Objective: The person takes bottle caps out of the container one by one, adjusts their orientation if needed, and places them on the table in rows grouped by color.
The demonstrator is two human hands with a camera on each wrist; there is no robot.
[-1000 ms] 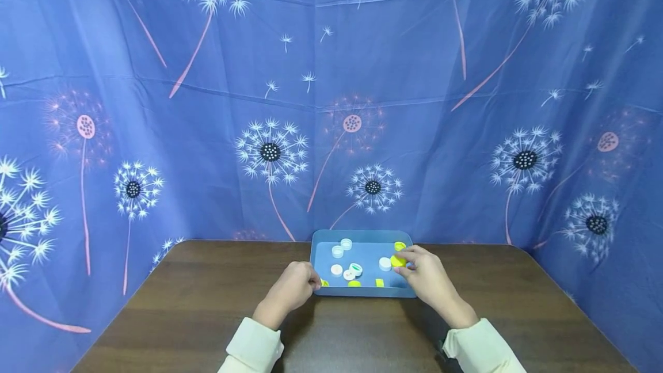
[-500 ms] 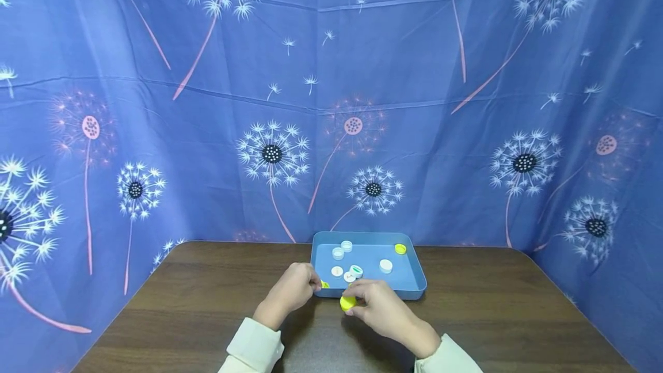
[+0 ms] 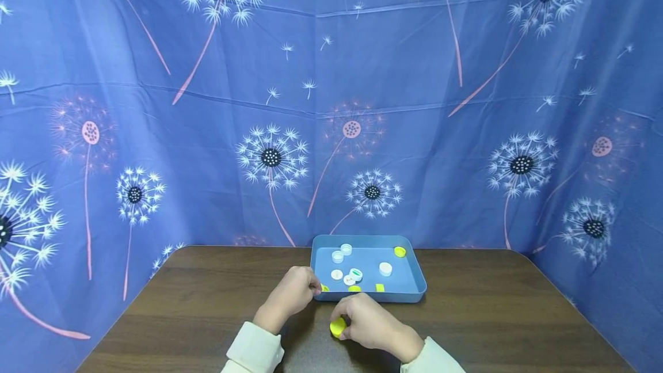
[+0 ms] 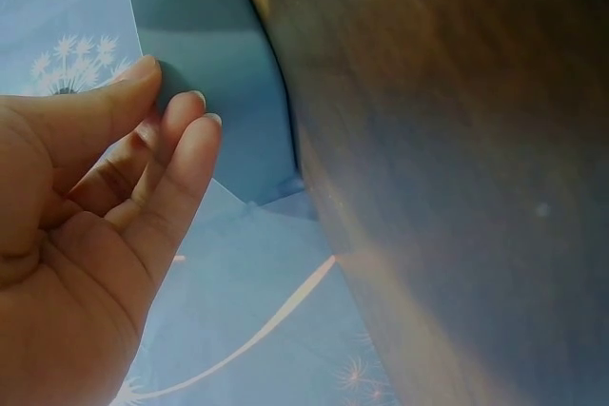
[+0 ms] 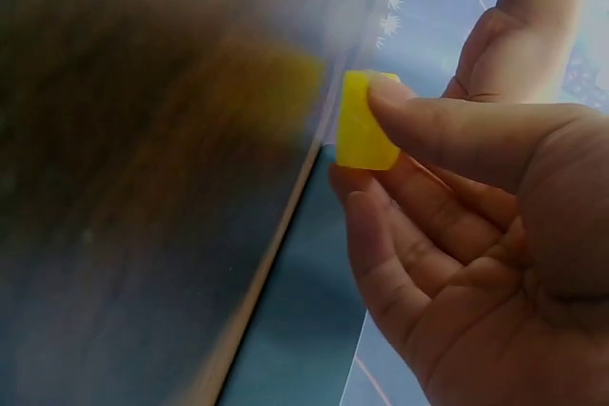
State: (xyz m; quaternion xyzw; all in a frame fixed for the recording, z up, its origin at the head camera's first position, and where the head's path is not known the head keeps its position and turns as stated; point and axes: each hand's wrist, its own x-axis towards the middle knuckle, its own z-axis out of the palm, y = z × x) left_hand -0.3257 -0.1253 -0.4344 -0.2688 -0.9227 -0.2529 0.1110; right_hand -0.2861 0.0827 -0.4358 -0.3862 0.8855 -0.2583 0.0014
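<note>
My left hand (image 3: 292, 290) pinches the rim of the blue tray (image 3: 406, 297) at its front left corner; thumb and fingertips meet at the tray wall in the left wrist view. In front of the tray, my right hand (image 3: 366, 322) pinches a yellow bottle cap (image 3: 338, 327) between thumb and fingers, low over the table. The right wrist view shows this cap edge-on, near the tabletop; whether it touches the wood I cannot tell. Inside the tray lie several white caps (image 3: 385, 269) and several yellow caps (image 3: 400, 251), one of them close to the left fingertips.
A brown wooden table (image 3: 207, 304) carries the tray near its far edge. Behind it hangs a blue cloth (image 3: 445, 189) with a dandelion print.
My right hand has carried the yellow cap from the tray's right side, over the front wall, to the table's near side, moving left. The left hand has stayed at the tray corner.
</note>
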